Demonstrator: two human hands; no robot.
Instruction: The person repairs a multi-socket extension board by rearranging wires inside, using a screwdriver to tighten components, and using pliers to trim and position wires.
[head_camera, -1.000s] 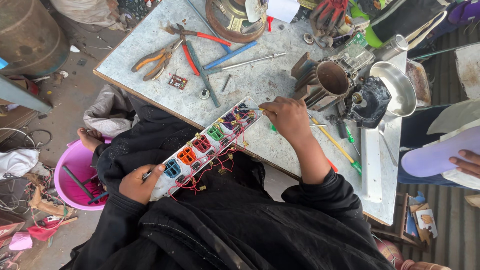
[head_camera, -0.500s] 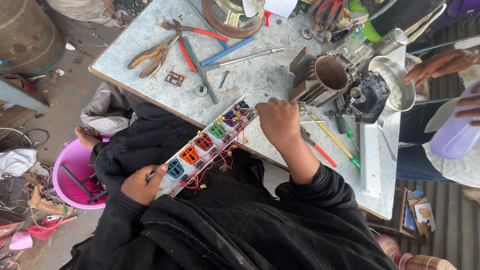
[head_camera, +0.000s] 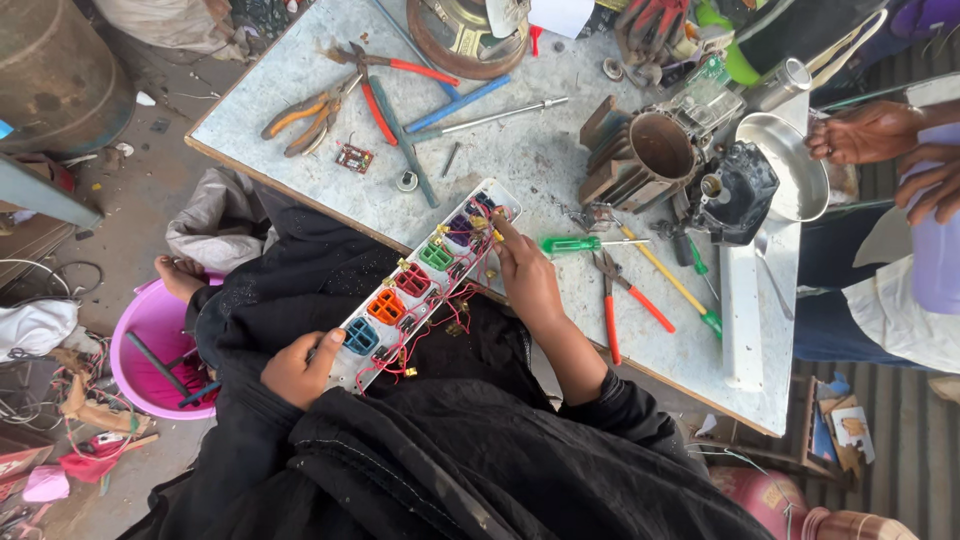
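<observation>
An opened white socket strip (head_camera: 425, 281) with coloured socket inserts and red wires lies slanted from my lap onto the grey workbench (head_camera: 520, 160). My left hand (head_camera: 298, 367) grips its near end by the blue insert. My right hand (head_camera: 525, 275) rests on the far end, fingertips touching the wiring near the purple insert. A green-handled screwdriver (head_camera: 575, 243) lies on the bench just right of my right hand.
Pliers (head_camera: 305, 112), red-handled cutters (head_camera: 612, 310), a blue tool (head_camera: 458, 103), a motor housing (head_camera: 650, 155) and a steel bowl (head_camera: 785, 165) sit on the bench. Another person's hands (head_camera: 865, 130) are at the right edge. A pink bucket (head_camera: 150, 350) stands at the left.
My right hand has shifted down to the strip's far-end wiring. The other person's hands have moved in beside the steel bowl. The view has moved closer.
</observation>
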